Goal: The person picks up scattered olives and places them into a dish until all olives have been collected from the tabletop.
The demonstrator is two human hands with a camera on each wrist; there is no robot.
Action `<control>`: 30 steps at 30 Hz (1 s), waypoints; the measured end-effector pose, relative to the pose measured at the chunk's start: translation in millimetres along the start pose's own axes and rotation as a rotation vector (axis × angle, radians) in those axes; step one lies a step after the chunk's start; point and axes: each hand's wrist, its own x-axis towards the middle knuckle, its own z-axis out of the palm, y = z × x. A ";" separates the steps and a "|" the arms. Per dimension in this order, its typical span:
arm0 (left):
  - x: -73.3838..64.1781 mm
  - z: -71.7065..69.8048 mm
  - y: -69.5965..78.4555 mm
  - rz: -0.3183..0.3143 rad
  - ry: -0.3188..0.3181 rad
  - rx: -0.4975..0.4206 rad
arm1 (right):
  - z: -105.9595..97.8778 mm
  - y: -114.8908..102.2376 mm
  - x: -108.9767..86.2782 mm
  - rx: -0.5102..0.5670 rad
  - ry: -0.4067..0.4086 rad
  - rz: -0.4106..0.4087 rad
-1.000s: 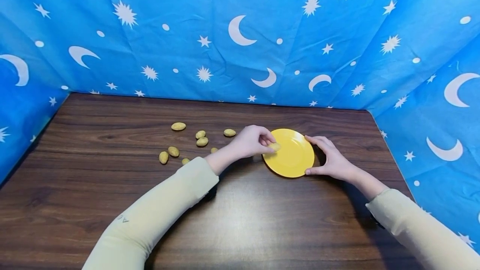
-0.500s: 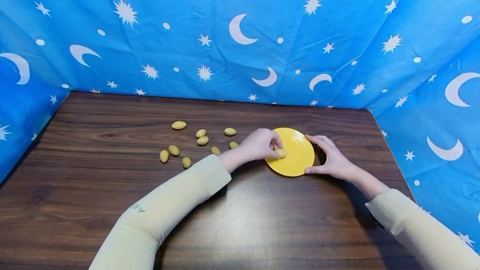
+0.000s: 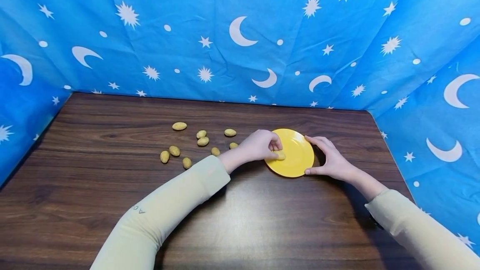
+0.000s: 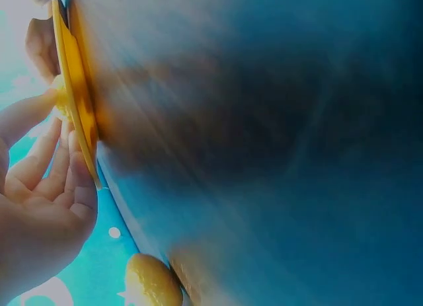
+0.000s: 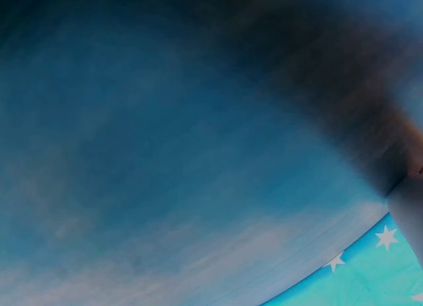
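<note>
My left hand (image 3: 260, 145) reaches over the left side of a yellow plate (image 3: 296, 159). Its thumb and fingers pinch a yellow-gold egg-shaped piece (image 3: 279, 154), low over the plate or touching it. In the left wrist view the same piece (image 4: 61, 98) shows between the thumb and fingers of the left hand (image 4: 46, 187), beside the plate's rim (image 4: 78, 114). My right hand (image 3: 331, 159) holds the plate's right rim, thumb in front and fingers behind. Only a sliver of that hand shows at the right wrist view's edge.
Several more egg-shaped pieces (image 3: 203, 141) lie scattered on the dark wooden table (image 3: 112, 195), left of the plate. One piece (image 3: 233, 145) is close beside the left wrist. A blue cloth (image 3: 210, 53) with moons and stars stands behind and at both sides.
My left hand has moved right over the plate and slightly down with its egg-shaped piece, then stayed nearly still. The right hand and plate have kept their place.
</note>
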 end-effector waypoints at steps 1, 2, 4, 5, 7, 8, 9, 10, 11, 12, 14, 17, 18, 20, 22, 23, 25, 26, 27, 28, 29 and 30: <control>-0.5 -1.0 -0.3 0.000 0.000 -0.007 | 0.3 0.0 0.1 -0.001 0.000 0.001; -1.2 -2.2 -0.4 0.001 0.000 -0.013 | 0.6 0.1 0.3 0.000 0.000 0.002; -2.4 -4.9 -0.8 0.000 0.002 -0.026 | 0.8 0.0 0.3 0.002 -0.003 0.003; -3.0 -6.3 -1.2 -0.002 0.004 -0.034 | 0.8 0.0 0.3 0.003 -0.004 0.005; -4.5 -9.8 -1.4 -0.005 0.006 -0.048 | 0.5 0.1 0.0 0.004 -0.006 0.008; -5.1 -11.7 -2.1 -0.003 0.010 -0.051 | 0.3 0.2 -0.2 0.004 -0.006 0.009; -5.6 -13.7 -2.9 -0.005 0.016 -0.054 | 0.1 0.1 -0.4 0.004 -0.005 0.009; -6.4 -16.2 -3.5 -0.005 0.024 -0.058 | -0.2 0.4 -0.3 0.003 -0.003 0.011; -7.0 -19.0 -4.6 -0.006 0.033 -0.062 | -0.4 0.3 -0.2 0.003 -0.002 0.012; -8.1 -22.3 -5.8 -0.007 0.042 -0.062 | -0.6 0.3 0.2 0.001 0.000 0.012; -11.3 -29.6 -7.7 -0.020 0.065 -0.062 | -0.6 0.9 1.3 0.000 -0.001 0.011; -15.7 -40.8 -12.5 -0.033 0.098 -0.064 | -0.1 1.8 2.0 -0.001 -0.002 0.008; -17.4 -44.4 -14.0 -0.038 0.107 -0.064 | 0.1 2.2 1.8 -0.001 -0.002 0.007; -20.1 -51.2 -18.2 -0.043 0.123 -0.069 | 0.2 2.5 1.1 0.002 0.000 0.006; -23.4 -58.4 -22.8 -0.046 0.139 -0.073 | 0.1 2.4 0.5 0.002 0.002 0.008; -25.8 -62.3 -25.2 -0.051 0.148 -0.073 | 0.0 2.1 0.4 0.003 0.001 0.007; -31.1 -70.7 -30.4 -0.059 0.170 -0.078 | -0.1 1.8 0.4 0.003 0.000 0.007; -34.2 -74.7 -33.2 -0.066 0.183 -0.086 | 0.0 1.6 0.4 0.004 -0.001 0.007; -37.4 -79.0 -35.5 -0.074 0.195 -0.090 | 0.0 1.4 0.4 0.004 -0.001 0.007; -40.4 -82.9 -38.5 -0.080 0.207 -0.090 | 0.1 1.2 0.2 0.005 -0.002 0.007; -43.9 -87.0 -40.7 -0.088 0.217 -0.086 | 0.2 1.0 0.0 0.004 -0.002 0.007; -46.9 -90.8 -43.5 -0.097 0.226 -0.083 | 0.4 1.0 -0.1 0.006 -0.002 0.009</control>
